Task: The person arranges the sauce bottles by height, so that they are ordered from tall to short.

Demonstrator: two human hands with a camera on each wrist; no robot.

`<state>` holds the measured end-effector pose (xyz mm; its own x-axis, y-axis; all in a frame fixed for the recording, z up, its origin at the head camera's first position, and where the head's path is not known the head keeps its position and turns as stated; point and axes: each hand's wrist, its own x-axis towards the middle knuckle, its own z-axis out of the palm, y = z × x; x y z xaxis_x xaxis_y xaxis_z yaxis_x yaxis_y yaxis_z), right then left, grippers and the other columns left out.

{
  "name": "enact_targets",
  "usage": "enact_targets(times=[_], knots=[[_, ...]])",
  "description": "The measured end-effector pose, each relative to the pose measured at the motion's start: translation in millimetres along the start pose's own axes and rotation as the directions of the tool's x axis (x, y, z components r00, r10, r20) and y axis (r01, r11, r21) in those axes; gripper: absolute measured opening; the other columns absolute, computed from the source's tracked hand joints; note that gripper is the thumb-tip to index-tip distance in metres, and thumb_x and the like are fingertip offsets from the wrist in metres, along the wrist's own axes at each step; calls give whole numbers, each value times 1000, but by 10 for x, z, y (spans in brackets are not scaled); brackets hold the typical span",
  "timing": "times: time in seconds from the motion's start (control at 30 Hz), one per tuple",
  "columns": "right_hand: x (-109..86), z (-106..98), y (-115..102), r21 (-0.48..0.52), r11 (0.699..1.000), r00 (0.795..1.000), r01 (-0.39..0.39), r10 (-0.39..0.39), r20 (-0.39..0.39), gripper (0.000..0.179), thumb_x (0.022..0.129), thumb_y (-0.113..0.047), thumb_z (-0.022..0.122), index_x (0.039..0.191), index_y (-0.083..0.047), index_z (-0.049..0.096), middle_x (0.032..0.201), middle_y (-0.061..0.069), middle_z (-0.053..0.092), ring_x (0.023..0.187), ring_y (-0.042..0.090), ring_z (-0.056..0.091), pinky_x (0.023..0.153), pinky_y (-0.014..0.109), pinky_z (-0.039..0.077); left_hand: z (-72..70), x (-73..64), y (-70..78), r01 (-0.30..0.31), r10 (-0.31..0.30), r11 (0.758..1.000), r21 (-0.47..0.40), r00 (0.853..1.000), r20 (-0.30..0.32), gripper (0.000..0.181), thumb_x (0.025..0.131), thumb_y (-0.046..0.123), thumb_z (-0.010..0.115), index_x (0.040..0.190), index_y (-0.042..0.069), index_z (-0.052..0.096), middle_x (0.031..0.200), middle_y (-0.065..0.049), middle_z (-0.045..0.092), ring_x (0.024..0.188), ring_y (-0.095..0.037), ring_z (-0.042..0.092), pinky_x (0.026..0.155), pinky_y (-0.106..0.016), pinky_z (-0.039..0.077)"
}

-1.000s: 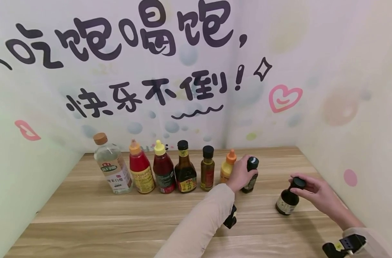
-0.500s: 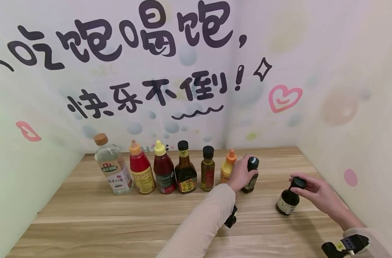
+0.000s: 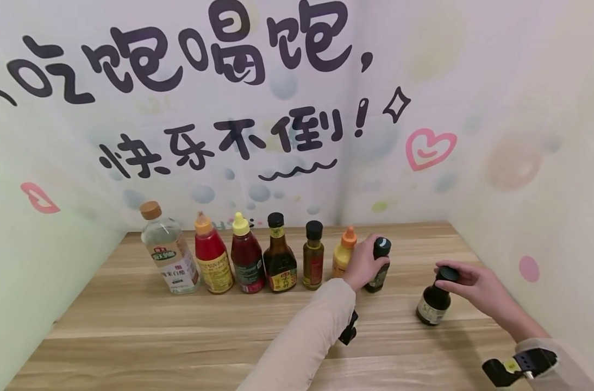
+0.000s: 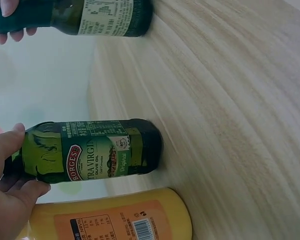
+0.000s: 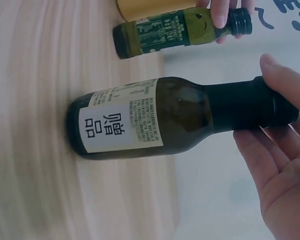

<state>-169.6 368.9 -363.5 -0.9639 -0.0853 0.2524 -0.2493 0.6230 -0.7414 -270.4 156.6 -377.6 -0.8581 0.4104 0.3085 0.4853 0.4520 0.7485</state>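
My left hand [image 3: 364, 263] grips a small green olive oil bottle [image 4: 95, 152] around its neck, just below the black cap. This bottle stands at the right end of a row, right beside a yellow squeeze bottle [image 3: 343, 256] with an orange tip. Further right and nearer me, my right hand [image 3: 480, 288] holds a dark glass bottle [image 3: 432, 305] by its black cap and neck, thumb on one side and fingers on the other. A white and cream label [image 5: 122, 117] shows on the dark bottle in the right wrist view.
Leftward along the row stand a thin oil bottle [image 3: 313, 263], a dark sauce bottle [image 3: 280, 260], a dark red squeeze bottle [image 3: 248, 260], a red squeeze bottle [image 3: 214, 260] and a large clear bottle [image 3: 172, 255]. Behind the wooden table [image 3: 179, 342] hangs a printed cloth [image 3: 297, 201].
My right hand and the top of the dark bottle have shifted slightly left, while the bottle's base has hardly moved. My left hand keeps its hold on the olive oil bottle.
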Motion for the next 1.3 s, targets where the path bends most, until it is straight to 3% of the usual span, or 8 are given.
enact_targets(times=[0.13, 0.3, 0.47, 0.73, 1.0, 1.3], knots=[[95, 5, -64, -31, 999, 999, 28, -29, -17, 40, 80, -14, 66, 114, 3, 55, 102, 7, 63, 84, -6, 57, 65, 16, 48, -10, -2, -4, -10, 10, 1000, 19, 1000, -2, 39, 78, 14, 68, 113, 9, 52, 106, -5, 61, 95, -12, 57, 80, -19, 44], [219, 10, -145, -22, 999, 998, 44, -45, -38, 39, 80, -16, 66, 114, 1, 56, 101, 7, 63, 84, -4, 58, 66, 15, 47, -21, -7, 0, -19, 19, 999, 33, 1000, -1, 39, 78, 14, 68, 114, 9, 52, 106, -6, 61, 94, -12, 57, 79, -19, 44], [353, 42, -184, -27, 1000, 1000, -3, 3, -4, 44, 81, -25, 64, 118, -2, 54, 109, 16, 59, 86, -4, 57, 69, 15, 46, -23, -9, -8, -18, 18, 999, 35, 1000, 2, 39, 78, 14, 67, 114, 8, 52, 106, -6, 61, 94, -13, 58, 79, -19, 44], [534, 125, -184, -75, 992, 994, -102, 103, 18, 54, 81, -38, 61, 122, -4, 51, 112, 16, 58, 87, -6, 54, 76, 28, 47, -5, 3, -10, -14, 14, 999, 46, 1000, -3, 40, 78, 15, 68, 113, 8, 52, 105, -5, 62, 94, -12, 58, 80, -19, 44], [661, 256, -162, -36, 994, 994, -103, 102, -29, 54, 81, -34, 63, 122, -1, 52, 112, 22, 55, 97, 30, 57, 72, 30, 47, 20, 18, -27, -11, 11, 999, 39, 1000, -5, 38, 77, 15, 68, 111, 8, 53, 105, -5, 62, 93, -11, 58, 80, -20, 44], [734, 360, -77, -20, 997, 995, -79, 78, -62, 52, 82, -31, 63, 122, -1, 51, 115, 24, 53, 97, 35, 56, 72, 36, 49, 10, 15, -33, -6, 6, 1000, 16, 1000, 1, 38, 77, 14, 68, 112, 7, 52, 106, -5, 61, 95, -11, 57, 81, -20, 44]])
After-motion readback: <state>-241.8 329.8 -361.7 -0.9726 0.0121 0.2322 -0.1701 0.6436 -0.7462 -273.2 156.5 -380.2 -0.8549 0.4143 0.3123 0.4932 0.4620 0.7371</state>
